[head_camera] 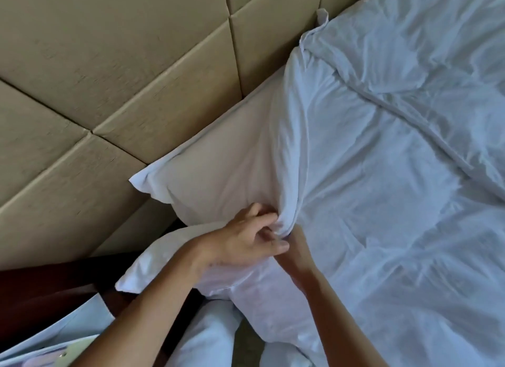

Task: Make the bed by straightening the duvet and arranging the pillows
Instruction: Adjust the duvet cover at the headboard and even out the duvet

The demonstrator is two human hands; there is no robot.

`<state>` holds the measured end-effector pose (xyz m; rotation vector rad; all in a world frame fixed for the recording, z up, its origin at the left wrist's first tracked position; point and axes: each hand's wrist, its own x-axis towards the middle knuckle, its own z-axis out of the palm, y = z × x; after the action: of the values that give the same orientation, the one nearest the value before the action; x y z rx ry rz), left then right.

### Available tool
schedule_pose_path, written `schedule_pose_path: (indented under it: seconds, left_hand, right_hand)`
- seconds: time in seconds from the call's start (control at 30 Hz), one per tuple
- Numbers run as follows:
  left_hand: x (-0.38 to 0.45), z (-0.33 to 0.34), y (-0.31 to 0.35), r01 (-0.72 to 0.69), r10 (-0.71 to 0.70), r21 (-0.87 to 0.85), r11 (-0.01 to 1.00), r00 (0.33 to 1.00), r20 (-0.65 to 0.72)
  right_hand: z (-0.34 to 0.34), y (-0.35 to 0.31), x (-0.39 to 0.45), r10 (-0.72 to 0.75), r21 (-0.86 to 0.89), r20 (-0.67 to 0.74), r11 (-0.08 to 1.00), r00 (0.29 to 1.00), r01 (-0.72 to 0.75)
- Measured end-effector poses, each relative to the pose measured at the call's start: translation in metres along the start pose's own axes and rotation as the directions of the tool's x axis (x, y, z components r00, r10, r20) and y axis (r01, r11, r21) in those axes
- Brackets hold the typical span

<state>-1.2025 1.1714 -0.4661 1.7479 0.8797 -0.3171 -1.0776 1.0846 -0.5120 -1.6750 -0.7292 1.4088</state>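
In the head view the left hand (246, 238) has its fingers curled, pinching a bunched fold at the edge of the white duvet (382, 175); the right hand (293, 246) reaches in beneath it, mostly hidden by the cloth and the left hand, so its grip cannot be told; the duvet lies rumpled over the bed, overlapping a pillow (218, 161) propped against the padded headboard (109, 65); a second pillow (164, 260) lies under the forearms.
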Motion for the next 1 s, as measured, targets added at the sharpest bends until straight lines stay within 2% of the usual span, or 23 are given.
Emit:
schedule_pose_path:
  seconds: [0.03,0.1,0.17,0.2,0.3,0.4,0.43,0.5,0.53,0.6,0.63,0.67,0.73,0.77,0.83,0.93,1.0]
  left_hand:
    - [0.000,0.000,-0.004,-0.001,0.000,0.087,0.996,1.000,0.006]
    - [0.000,0.002,-0.015,0.055,-0.029,0.208,0.977,0.992,-0.125]
    - [-0.004,0.007,-0.030,0.167,-0.102,0.205,0.964,0.950,-0.295]
    - [-0.009,0.011,-0.037,0.219,-0.150,0.184,0.958,0.931,-0.332]
    - [-0.031,0.023,-0.051,0.408,-0.336,0.154,0.900,0.874,-0.352]
    - [-0.046,0.039,-0.051,0.535,-0.429,0.197,0.822,0.808,-0.404]
    - [-0.049,0.046,-0.047,0.558,-0.461,0.165,0.813,0.791,-0.403]
    - [-0.057,0.063,-0.037,0.583,-0.547,-0.053,0.811,0.724,-0.421]
    - [-0.063,0.071,-0.031,0.574,-0.607,-0.221,0.789,0.667,-0.432]
    - [-0.078,0.088,-0.015,0.463,-0.709,-0.551,0.695,0.571,-0.414]
    - [-0.085,0.095,-0.005,0.382,-0.732,-0.663,0.644,0.560,-0.388]
    - [-0.092,0.100,0.008,0.302,-0.733,-0.740,0.601,0.579,-0.358]
    - [-0.100,0.106,0.031,0.169,-0.693,-0.804,0.571,0.625,-0.361]
    - [-0.102,0.106,0.042,0.114,-0.682,-0.827,0.551,0.633,-0.367]
    - [-0.106,0.101,0.061,0.028,-0.692,-0.880,0.474,0.630,-0.353]
    - [-0.113,0.094,0.085,-0.077,-0.692,-0.961,0.267,0.678,-0.246]
    - [-0.118,0.094,0.100,-0.128,-0.665,-0.976,0.177,0.716,-0.214]
  right_hand:
    - [0.000,0.004,-0.004,0.069,0.068,-0.039,0.995,0.997,-0.066]
    - [0.005,0.008,-0.006,0.159,0.123,-0.098,0.982,0.982,-0.147]
    - [0.012,0.009,-0.007,0.185,0.150,-0.122,0.975,0.975,-0.166]
    - [0.014,0.007,-0.008,0.196,0.165,-0.127,0.971,0.972,-0.174]
    - [0.012,0.005,-0.015,0.199,0.144,-0.131,0.973,0.971,-0.180]
    - [0.004,0.006,-0.024,0.166,0.046,-0.157,0.986,0.973,-0.161]
    - [0.002,0.006,-0.029,0.153,0.007,-0.155,0.988,0.976,-0.154]
    - [-0.004,0.009,-0.043,0.054,-0.140,-0.093,0.988,0.994,-0.067]
    - [-0.007,0.010,-0.055,-0.020,-0.259,-0.022,0.966,1.000,0.013]
    - [-0.012,0.012,-0.087,-0.147,-0.489,0.175,0.845,0.974,0.215]
    - [-0.012,0.011,-0.104,-0.172,-0.553,0.272,0.778,0.947,0.300]
    - [-0.009,0.010,-0.120,-0.163,-0.586,0.370,0.723,0.915,0.366]
    - [0.001,0.009,-0.148,-0.085,-0.538,0.510,0.745,0.856,0.395]
    - [0.006,0.007,-0.161,-0.073,-0.478,0.529,0.798,0.846,0.368]
    - [0.013,-0.003,-0.181,-0.134,-0.369,0.452,0.872,0.882,0.322]
    - [0.009,-0.027,-0.212,-0.249,-0.342,0.327,0.868,0.912,0.360]
    - [0.002,-0.034,-0.226,-0.252,-0.376,0.223,0.869,0.942,0.322]
